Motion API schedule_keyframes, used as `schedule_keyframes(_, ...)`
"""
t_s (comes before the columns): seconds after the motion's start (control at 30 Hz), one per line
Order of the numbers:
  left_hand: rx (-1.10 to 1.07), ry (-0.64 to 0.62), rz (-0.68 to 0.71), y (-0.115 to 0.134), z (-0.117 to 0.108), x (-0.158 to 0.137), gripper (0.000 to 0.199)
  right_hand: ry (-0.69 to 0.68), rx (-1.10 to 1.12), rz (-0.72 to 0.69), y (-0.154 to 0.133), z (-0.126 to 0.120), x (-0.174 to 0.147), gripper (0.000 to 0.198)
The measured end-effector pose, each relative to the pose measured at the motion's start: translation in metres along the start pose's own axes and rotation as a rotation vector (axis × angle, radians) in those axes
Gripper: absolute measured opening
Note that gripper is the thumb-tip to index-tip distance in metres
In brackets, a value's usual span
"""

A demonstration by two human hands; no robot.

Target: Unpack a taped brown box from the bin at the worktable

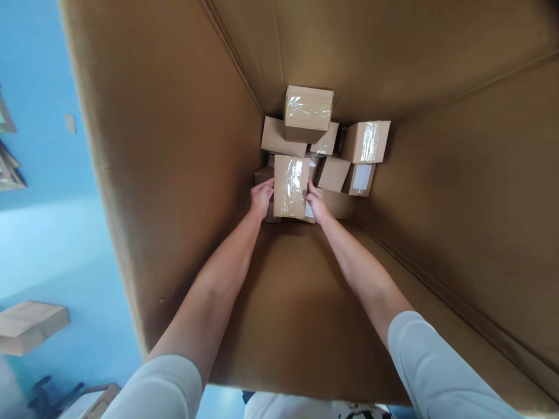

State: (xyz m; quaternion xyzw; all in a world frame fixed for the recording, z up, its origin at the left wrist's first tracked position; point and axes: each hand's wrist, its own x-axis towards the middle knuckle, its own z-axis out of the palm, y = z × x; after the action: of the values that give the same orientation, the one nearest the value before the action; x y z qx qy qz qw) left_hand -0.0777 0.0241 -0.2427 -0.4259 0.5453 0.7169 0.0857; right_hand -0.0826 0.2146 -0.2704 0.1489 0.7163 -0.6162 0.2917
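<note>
Your left hand (261, 198) and right hand (317, 203) grip the taped small box (290, 186) by its sides; boxes at 12 o'clock (308, 113) overlap, partly hidden.

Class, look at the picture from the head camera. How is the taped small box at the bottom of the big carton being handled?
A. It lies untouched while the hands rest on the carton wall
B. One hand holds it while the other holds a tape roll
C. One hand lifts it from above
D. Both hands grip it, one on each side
D: the left hand and the right hand press against opposite sides of the taped small box inside the big carton.
</note>
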Motion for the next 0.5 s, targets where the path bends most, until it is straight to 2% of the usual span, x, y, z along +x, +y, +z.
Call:
schedule_keyframes(0.13,0.051,0.007,0.117,-0.013,0.001,0.019,0.032,0.004,0.066,-0.067,0.007,-0.002,0.014,0.067)
schedule_keyframes(0.23,0.097,0.012,0.175,-0.025,-0.001,0.027,0.037,0.003,0.036,-0.1,0.017,0.002,0.018,0.072)
schedule_keyframes(0.4,0.072,-0.022,0.044,-0.046,0.003,0.029,0.041,-0.044,0.002,0.01,0.033,0.004,0.017,0.077)
schedule_keyframes(0.5,0.043,-0.038,-0.007,-0.05,0.005,0.024,0.051,-0.065,0.006,0.023,0.035,0.004,0.014,0.077)
